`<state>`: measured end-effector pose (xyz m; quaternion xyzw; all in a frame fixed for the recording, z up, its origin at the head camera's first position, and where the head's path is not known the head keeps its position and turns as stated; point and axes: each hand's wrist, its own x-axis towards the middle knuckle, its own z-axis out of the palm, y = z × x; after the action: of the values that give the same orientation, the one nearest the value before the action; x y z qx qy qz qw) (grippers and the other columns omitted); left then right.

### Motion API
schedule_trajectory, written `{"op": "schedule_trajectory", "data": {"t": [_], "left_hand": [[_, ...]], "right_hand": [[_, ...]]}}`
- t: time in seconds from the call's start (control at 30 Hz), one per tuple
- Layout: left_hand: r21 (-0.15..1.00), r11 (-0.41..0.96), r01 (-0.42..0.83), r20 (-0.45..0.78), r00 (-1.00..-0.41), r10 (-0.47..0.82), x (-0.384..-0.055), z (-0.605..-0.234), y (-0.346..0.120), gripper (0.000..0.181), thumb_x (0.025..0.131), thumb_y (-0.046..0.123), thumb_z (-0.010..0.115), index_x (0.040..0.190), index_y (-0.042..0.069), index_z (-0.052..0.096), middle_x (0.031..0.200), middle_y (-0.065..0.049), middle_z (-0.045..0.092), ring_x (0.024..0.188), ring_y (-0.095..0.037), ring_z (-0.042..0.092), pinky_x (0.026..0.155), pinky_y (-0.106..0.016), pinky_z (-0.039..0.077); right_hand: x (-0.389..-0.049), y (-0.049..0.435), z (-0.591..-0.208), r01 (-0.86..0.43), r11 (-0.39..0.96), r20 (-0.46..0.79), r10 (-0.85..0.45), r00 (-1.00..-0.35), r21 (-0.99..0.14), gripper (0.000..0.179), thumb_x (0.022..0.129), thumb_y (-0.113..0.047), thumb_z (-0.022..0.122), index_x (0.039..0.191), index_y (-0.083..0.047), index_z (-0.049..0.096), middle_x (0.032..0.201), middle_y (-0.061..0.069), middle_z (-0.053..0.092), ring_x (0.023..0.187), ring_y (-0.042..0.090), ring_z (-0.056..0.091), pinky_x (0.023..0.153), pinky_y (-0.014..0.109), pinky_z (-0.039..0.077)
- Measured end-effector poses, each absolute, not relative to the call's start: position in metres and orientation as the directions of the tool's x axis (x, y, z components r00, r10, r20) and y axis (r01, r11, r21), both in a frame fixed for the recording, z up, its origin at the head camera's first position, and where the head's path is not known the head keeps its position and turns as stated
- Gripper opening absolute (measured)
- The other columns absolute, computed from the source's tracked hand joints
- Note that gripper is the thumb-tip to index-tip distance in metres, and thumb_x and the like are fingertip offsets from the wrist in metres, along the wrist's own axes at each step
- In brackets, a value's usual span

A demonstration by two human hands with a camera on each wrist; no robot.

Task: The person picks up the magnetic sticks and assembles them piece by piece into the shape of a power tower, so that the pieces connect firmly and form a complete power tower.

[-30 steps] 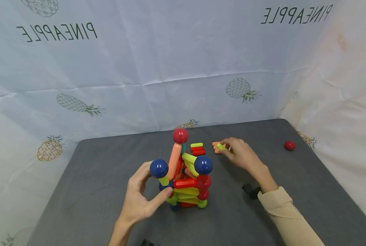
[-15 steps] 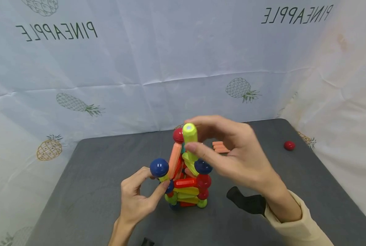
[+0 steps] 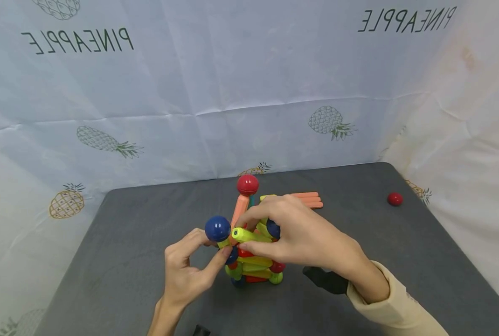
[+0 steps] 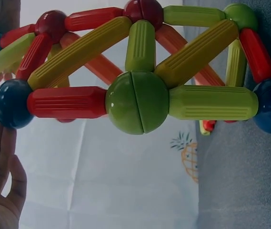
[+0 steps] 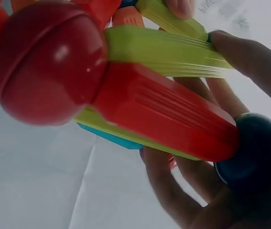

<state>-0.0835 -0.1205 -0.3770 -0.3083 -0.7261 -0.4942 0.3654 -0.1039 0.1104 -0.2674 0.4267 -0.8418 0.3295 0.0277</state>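
Observation:
A tower of magnetic balls and rods (image 3: 254, 262) stands on the table before me. My left hand (image 3: 188, 270) steadies its left corner, thumb and finger pinching at the lower blue ball (image 4: 14, 103) and the short yellow-green rod above it. Another blue ball (image 3: 218, 228) tops that rod. My right hand (image 3: 308, 233) pinches a loose yellow-green rod (image 3: 252, 234) lengthwise across the upper front. In the right wrist view the held rod (image 5: 164, 47) runs up to a red ball (image 5: 49, 62). The right hand hides most of the right-hand blue ball in the head view.
Several peach rods (image 3: 308, 199) lie behind the tower to the right, with a yellow-green rod (image 3: 268, 197) partly hidden beside them. A red ball (image 3: 395, 199) sits near the table's right edge. Pineapple-print cloth (image 3: 232, 93) hangs behind the grey table (image 3: 128, 261).
My right hand has brought the yellow-green rod from the rods at the back over to the tower, then lowered and tilted it. The left hand has shifted slightly at its corner.

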Motion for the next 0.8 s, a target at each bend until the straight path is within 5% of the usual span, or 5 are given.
{"op": "schedule_trajectory", "data": {"t": [0.47,0.67,0.8], "left_hand": [[0.454,0.306,0.837,0.862,-0.499,0.089,-0.083,-0.38,-0.12,0.022,0.088,0.026,0.082,0.093,0.005,0.075,0.076,-0.007,0.069,0.073,-0.01,0.061,0.07,-0.018,0.051],[0.547,0.406,0.732,0.746,-0.647,0.16,-0.076,-0.381,-0.122,0.036,0.082,0.031,0.088,0.107,0.012,0.072,0.084,0.001,0.067,0.077,-0.006,0.057,0.073,-0.019,0.048],[0.602,0.479,0.639,0.646,-0.742,0.18,-0.073,-0.382,-0.121,0.051,0.072,0.02,0.094,0.115,0.014,0.068,0.091,0.003,0.068,0.081,-0.005,0.059,0.073,-0.018,0.05]], "right_hand": [[-0.103,0.11,-0.27,-0.773,0.429,0.371,-0.699,-0.612,-0.468,0.023,0.085,-0.028,0.085,0.106,-0.022,0.08,0.085,-0.017,0.072,0.077,-0.002,0.052,0.074,0.021,0.046],[-0.119,0.124,-0.276,-0.728,0.246,0.543,-0.526,-0.655,-0.64,0.018,0.091,-0.015,0.077,0.109,-0.013,0.079,0.096,-0.005,0.077,0.092,0.007,0.067,0.084,0.028,0.055],[-0.15,0.129,-0.298,-0.642,0.359,0.558,-0.319,-0.766,-0.677,0.017,0.095,-0.011,0.071,0.11,-0.008,0.078,0.102,0.007,0.079,0.092,0.016,0.071,0.087,0.035,0.058]]}}
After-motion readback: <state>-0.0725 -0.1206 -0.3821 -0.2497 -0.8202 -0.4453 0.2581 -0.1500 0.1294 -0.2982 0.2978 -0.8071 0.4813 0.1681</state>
